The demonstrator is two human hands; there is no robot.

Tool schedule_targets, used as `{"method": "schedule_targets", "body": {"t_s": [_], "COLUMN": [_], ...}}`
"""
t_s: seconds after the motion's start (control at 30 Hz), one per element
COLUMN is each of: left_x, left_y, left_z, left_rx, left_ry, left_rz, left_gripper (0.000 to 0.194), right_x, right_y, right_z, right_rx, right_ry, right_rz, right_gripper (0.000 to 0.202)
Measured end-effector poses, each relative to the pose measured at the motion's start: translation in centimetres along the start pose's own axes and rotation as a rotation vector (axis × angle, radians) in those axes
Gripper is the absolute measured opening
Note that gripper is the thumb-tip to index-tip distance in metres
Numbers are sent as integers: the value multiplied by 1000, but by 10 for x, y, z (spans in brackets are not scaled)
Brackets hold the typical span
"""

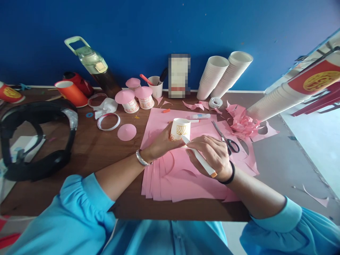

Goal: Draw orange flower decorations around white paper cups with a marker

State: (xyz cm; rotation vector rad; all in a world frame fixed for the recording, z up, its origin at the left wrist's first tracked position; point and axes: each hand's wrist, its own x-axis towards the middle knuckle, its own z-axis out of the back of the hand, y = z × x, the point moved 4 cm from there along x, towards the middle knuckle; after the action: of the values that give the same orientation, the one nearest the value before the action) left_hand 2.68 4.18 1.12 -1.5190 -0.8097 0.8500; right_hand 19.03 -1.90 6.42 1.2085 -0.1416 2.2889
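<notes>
My left hand [167, 138] is wrapped round a white paper cup [185, 126], held above a stack of pink paper [159, 177]. Yellow-orange lines form a window-like shape on the cup's side, with reddish flower drawings lower down. In my right hand [212, 152] is a white marker [200, 159] with an orange end, its tip at the drawing on the cup. Black-handled scissors [231, 143] lie on the paper just right of my right hand. Behind the cup, a glue stick or white tube [200, 116] and an orange cap [166, 111] rest on the pink sheets.
Decorated cups with pink cone roofs [131, 102] stand at back left, near a loose pink cone [126, 132] and tape rolls [108, 122]. A bottle [98, 67], stacked white cups [214, 76] and a pen cup [156, 86] line the wall. Crumpled pink scraps [243, 122] lie right.
</notes>
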Motion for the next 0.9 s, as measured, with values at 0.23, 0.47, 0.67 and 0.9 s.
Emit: {"method": "schedule_targets", "body": {"t_s": [0.23, 0.47, 0.67, 0.9], "left_x": [0, -2, -2, 0], "left_y": [-2, 1, 3, 2], "left_z": [1, 1, 0, -1], "left_rx": [23, 98, 127, 88], "left_ry": [-11, -3, -8, 3], "left_rz": [-16, -28, -42, -39], "left_gripper": [62, 66, 68, 72], "right_x": [-2, -2, -1, 0], "right_y": [1, 1, 2, 0], "right_z": [1, 0, -3, -1], "right_rx": [0, -15, -45, -55], "right_ry": [-9, -6, -6, -5], "right_rz": [0, 18, 45, 23], "right_gripper": [29, 33, 22, 25]}}
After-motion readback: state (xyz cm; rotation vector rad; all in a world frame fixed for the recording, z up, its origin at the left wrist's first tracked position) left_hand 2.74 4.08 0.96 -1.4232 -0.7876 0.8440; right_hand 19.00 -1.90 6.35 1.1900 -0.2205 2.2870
